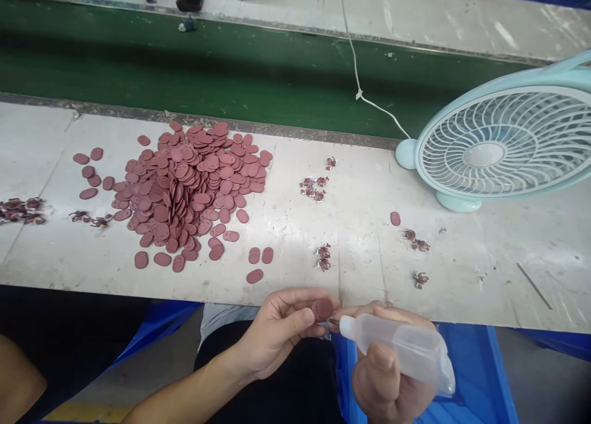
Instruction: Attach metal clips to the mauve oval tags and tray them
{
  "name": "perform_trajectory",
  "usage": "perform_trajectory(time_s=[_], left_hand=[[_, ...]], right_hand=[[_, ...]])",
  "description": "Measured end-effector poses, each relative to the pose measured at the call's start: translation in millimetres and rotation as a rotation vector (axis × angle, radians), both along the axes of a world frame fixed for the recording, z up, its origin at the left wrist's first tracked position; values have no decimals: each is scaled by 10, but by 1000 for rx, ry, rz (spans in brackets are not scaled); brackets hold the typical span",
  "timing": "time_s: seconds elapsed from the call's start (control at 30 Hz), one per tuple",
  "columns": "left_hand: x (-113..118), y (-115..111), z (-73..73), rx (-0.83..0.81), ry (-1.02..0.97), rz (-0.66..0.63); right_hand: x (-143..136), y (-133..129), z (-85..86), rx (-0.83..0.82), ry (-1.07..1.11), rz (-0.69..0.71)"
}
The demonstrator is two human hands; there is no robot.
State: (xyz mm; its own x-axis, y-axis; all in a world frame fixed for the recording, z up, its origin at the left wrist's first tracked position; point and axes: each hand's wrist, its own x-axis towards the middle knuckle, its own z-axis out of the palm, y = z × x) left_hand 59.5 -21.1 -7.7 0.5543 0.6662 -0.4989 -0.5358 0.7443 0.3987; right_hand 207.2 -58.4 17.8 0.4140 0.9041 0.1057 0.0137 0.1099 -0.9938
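Note:
My left hand (281, 328) pinches a flat reddish-brown oval piece (322, 309) between thumb and fingers, just past the table's near edge. In my right hand (392, 375) is a translucent white squeeze bottle (401, 344), lying nearly level with its nozzle pointing left. The nozzle tip is right beside the oval piece; whether they touch I cannot tell. A large heap of similar oval pieces (184, 190) covers the table to the left, some with small dark holes. Small clusters of brown-and-white parts (314, 189) lie near the middle, too small to name.
A light-blue fan (484, 153) stands at the right, its white cord (355, 67) running over the green belt (286, 73) behind the table. More small brown clusters (21, 210) sit at the far left. A blue crate (480, 362) is below the near edge; another person's arm (18, 381) shows at lower left.

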Motion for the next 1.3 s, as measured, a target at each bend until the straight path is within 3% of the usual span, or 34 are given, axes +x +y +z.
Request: perform_trajectory(time_s=[0.1,0.17,0.33,0.43,0.5,0.53,0.67,0.87,1.0,1.13,1.2,1.3], left_hand=[[-7,7,2,22,-29,7],[-17,15,6,42,-54,16],[-65,38,4,47,-42,40],[-120,44,-17,34,-3,55],[-164,47,-37,30,22,72],[-187,49,-48,30,35,82],[-245,63,-79,21,78,105],[-228,59,-56,13,73,116],[-228,44,-38,12,57,110],[-244,45,-47,10,70,111],[-242,43,-50,24,82,115],[-218,33,-51,77,114,105]], right_hand=[[129,89,20,-6,202,-17],[307,206,-35,-79,531,58],[840,523,-495,-79,1600,322],[955,596,-703,-18,1861,433],[895,573,-692,7,1723,379],[832,551,-650,-31,1513,323],[499,535,-448,-331,371,125],[210,913,-525,-471,-724,259],[217,1072,-572,-455,-816,293],[296,959,-440,-451,-748,261],[331,799,-329,-434,-539,244],[344,504,-157,-380,-58,297]])
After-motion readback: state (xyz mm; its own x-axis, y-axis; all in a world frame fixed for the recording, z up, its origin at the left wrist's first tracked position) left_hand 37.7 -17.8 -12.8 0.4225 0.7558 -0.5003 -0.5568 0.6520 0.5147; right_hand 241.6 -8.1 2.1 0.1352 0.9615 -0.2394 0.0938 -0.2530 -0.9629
